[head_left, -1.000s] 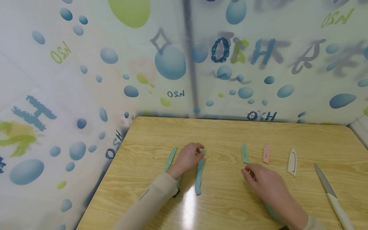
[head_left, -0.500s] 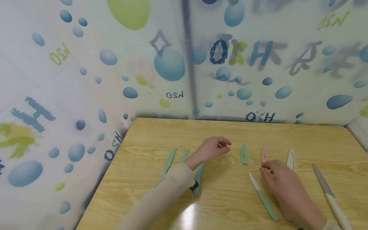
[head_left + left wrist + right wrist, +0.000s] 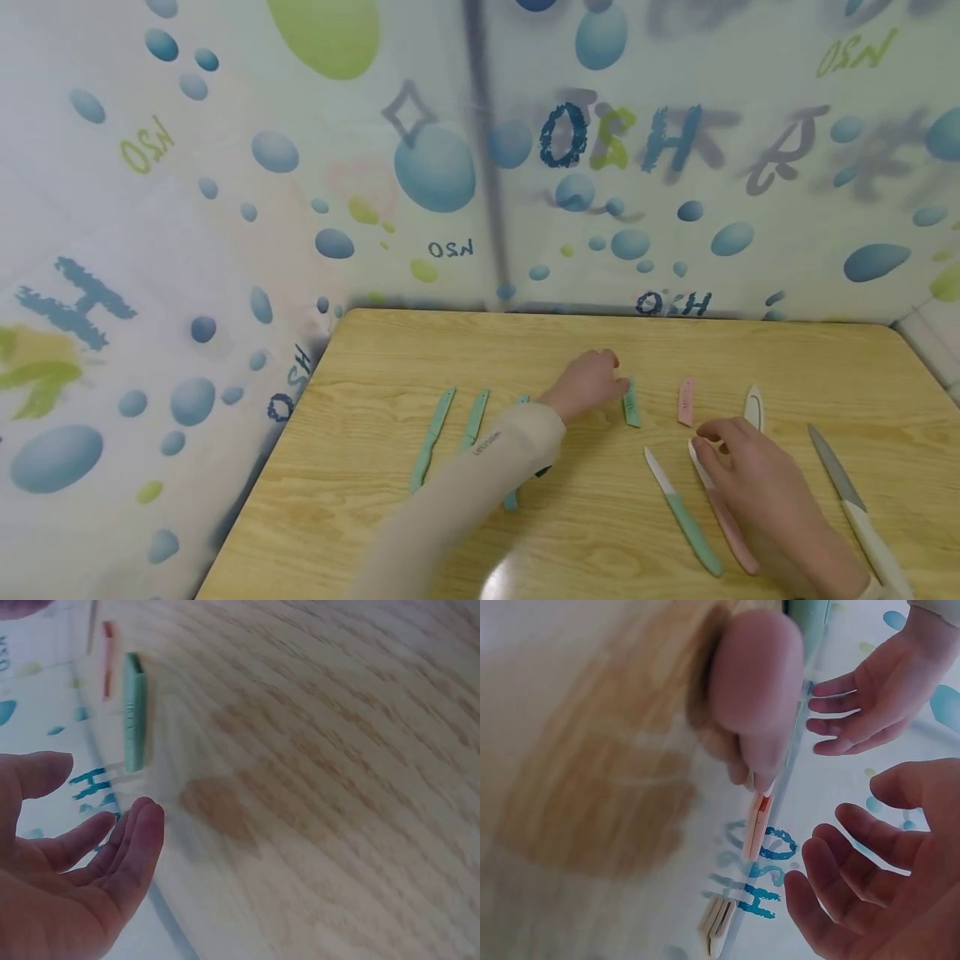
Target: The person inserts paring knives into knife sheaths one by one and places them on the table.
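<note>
My left hand (image 3: 588, 385) reaches over the table, its loosely bent fingers right by a green blade sheath (image 3: 632, 404). The left wrist view has a gap between that hand (image 3: 82, 862) and the sheath (image 3: 135, 712). Above a pink-handled knife (image 3: 731, 529) hovers my right hand (image 3: 757, 475), hiding part of it. In the right wrist view the right hand's fingers (image 3: 821, 877) are relaxed beside the pink knife handle (image 3: 756, 675). A green-handled knife (image 3: 690, 529) lies bare to its left. A pink sheath (image 3: 686, 402) and a white sheath (image 3: 754, 408) lie farther back.
To the right lies a larger white-handled knife (image 3: 855, 500), blade bare. At the left are two green knives, one at the far left (image 3: 432, 442), and a blue one (image 3: 512, 500), partly under the left forearm. A patterned curtain (image 3: 442, 250) hangs behind the wooden table (image 3: 390, 350).
My left hand has moved right, from the blue knife to the green sheath. My right hand has shifted right from the green-handled knife to over the pink-handled one, uncovering the green-handled knife.
</note>
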{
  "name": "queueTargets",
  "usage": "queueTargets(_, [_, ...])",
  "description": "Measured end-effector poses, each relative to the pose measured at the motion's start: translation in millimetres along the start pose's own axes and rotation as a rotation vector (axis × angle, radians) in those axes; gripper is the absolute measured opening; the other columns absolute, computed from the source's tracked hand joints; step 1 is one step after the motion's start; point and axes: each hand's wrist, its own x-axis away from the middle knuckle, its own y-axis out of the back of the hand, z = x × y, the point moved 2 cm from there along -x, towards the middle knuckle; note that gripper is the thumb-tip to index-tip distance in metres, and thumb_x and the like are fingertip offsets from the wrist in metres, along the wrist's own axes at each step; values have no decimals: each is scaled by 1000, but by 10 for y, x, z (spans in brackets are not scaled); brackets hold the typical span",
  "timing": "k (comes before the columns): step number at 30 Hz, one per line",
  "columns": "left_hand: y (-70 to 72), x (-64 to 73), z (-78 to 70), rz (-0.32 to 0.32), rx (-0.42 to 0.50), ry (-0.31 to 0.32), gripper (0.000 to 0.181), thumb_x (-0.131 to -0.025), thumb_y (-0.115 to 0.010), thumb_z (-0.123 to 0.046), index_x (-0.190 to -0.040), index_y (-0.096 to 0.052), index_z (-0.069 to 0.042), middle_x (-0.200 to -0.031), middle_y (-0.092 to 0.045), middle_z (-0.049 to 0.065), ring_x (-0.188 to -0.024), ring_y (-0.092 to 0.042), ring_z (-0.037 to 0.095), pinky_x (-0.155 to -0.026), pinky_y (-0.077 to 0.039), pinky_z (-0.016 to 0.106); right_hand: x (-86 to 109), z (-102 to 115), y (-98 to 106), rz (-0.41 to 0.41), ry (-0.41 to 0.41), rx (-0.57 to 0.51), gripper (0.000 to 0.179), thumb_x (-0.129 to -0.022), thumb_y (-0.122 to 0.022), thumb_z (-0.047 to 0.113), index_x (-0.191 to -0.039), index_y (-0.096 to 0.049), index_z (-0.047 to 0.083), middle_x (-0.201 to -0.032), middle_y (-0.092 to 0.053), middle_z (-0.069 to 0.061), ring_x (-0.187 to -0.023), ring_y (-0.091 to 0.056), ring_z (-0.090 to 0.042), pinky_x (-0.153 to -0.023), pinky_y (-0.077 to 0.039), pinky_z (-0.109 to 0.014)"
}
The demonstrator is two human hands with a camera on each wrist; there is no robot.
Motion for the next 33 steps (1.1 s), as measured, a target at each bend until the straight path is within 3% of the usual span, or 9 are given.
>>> queueTargets(4, [-127,-81,-44,-32,-104,21,42,-103,-61,-49,-115,-66,-9,-104,-64,2,-86,-57,11,-70,-51,24,10,3,7,-1,2,-4,27,-106,-58,25,-116,-70,2,-113,-67,-14,-94,-69,-33,-73,-59,-54])
queueTargets(8, [-201,-109,-124,-50,-122,39,45,-98,-65,-56,-102,-64,-12,-97,-58,0,-80,-52,11,-65,-49,24,6,2,13,7,-1,-8,28,-107,-58,25,-118,-70,2,-114,-67,-15,-97,-69,-37,-73,-59,-55])
queueTargets(14, [-266,-86,-270,-48,-190,79,42,-97,-69,-52,-109,-64,-12,-104,-57,2,-76,-56,11,-61,-52,23,7,-14,12,14,6,-19,27,-107,-58,23,-117,-69,1,-114,-66,-15,-98,-69,-37,-73,-59,-55])
queueTargets(20, [-270,-73,-283,-61,-256,62,28,-100,-69,-37,-107,-63,-11,-104,-58,3,-74,-58,11,-58,-52,22,0,-13,8,13,4,-13,26,-106,-59,23,-116,-69,1,-113,-66,-15,-97,-68,-37,-74,-58,-55])
queueTargets(27, [-280,-91,-238,-34,-193,89,13,-103,-65,-25,-102,-62,-12,-99,-57,2,-75,-54,12,-57,-50,25,-5,-1,8,16,-1,-4,26,-106,-59,24,-115,-70,2,-112,-66,-14,-96,-69,-35,-72,-58,-54])
queueTargets(33, [-198,-44,-138,-47,-33,110,18,-99,-70,-30,-99,-57,-17,-83,-56,-3,-66,-54,12,-54,-48,28,-8,17,3,41,5,6,24,-105,-61,23,-113,-70,2,-112,-67,-15,-94,-68,-35,-73,-58,-55])
